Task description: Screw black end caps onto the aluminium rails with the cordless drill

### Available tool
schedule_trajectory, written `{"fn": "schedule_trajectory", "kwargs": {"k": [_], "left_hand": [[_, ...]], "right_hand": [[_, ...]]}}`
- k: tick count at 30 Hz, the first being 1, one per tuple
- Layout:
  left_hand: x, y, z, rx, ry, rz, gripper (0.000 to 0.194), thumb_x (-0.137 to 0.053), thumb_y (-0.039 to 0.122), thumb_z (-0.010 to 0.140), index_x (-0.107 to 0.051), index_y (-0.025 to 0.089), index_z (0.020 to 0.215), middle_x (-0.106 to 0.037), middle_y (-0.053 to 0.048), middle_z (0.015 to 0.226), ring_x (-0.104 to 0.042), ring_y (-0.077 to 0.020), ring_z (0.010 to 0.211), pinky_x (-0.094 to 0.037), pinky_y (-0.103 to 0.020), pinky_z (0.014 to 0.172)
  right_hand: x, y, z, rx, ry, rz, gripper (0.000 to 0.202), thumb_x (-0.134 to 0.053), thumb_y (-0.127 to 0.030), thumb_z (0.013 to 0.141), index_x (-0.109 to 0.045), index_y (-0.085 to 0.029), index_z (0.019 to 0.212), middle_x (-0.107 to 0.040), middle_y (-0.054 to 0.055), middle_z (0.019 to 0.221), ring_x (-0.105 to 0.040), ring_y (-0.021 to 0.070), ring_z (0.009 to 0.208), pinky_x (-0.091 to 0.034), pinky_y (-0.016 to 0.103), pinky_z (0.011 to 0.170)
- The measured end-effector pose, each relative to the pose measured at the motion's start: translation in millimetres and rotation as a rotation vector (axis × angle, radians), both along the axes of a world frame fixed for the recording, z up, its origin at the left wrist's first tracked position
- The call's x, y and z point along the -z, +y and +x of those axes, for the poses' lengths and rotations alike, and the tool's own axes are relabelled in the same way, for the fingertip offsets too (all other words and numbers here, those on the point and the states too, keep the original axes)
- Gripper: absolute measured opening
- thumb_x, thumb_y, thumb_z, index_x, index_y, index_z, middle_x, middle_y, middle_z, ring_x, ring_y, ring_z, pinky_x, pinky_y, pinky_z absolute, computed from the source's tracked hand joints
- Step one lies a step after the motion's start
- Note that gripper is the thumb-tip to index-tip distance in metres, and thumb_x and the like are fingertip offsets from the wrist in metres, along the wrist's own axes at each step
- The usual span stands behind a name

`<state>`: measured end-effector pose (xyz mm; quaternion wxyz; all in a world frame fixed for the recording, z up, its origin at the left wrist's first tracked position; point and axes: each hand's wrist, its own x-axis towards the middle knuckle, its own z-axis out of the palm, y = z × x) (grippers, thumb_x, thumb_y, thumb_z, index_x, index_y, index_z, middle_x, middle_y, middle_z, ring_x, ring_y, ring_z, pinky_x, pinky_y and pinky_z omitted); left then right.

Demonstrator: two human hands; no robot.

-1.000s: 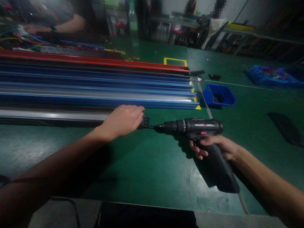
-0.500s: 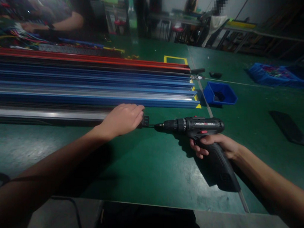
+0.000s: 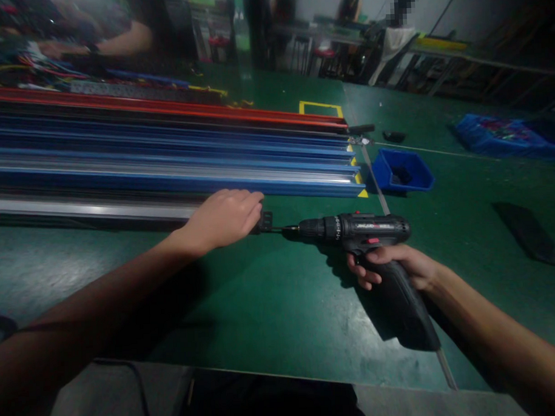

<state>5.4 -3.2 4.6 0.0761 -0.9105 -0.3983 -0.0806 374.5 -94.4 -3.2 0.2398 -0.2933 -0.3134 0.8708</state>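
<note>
Your right hand (image 3: 407, 261) is wrapped around the black cordless drill (image 3: 373, 226) over the near, green surface (image 3: 263, 305). Its bit (image 3: 278, 230) points left to the slotted black end piece (image 3: 267, 220) on the silver profile (image 3: 100, 209), where your left hand (image 3: 225, 216) is closed over the end. Beyond lie blue profiles (image 3: 166, 152), a blue bin (image 3: 422, 177) right, then a red profile (image 3: 164, 105); far left, a co-worker's forearm (image 3: 121, 45). Both hands and drill match half a second ago.
</note>
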Motion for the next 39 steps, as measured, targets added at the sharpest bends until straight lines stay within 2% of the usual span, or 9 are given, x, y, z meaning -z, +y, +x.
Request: {"fn": "schedule_trajectory", "kwargs": {"k": [39], "left_hand": [[-1.4, -0.6, 0.8, -0.007, 0.02, -0.009, 0.045, -0.028, 0.031, 0.105, -0.063, 0.012, 0.125, -0.074, -0.014, 0.104, -0.071, -0.0279, 0.095, -0.053, -0.042, 0.085]], "right_hand": [[-0.4, 0.4, -0.6, -0.005, -0.014, 0.01, 0.024, -0.072, -0.021, 0.09, -0.073, -0.005, 0.108, -0.07, 0.008, 0.091, -0.063, 0.0093, 0.067, -0.06, 0.028, 0.076]]}}
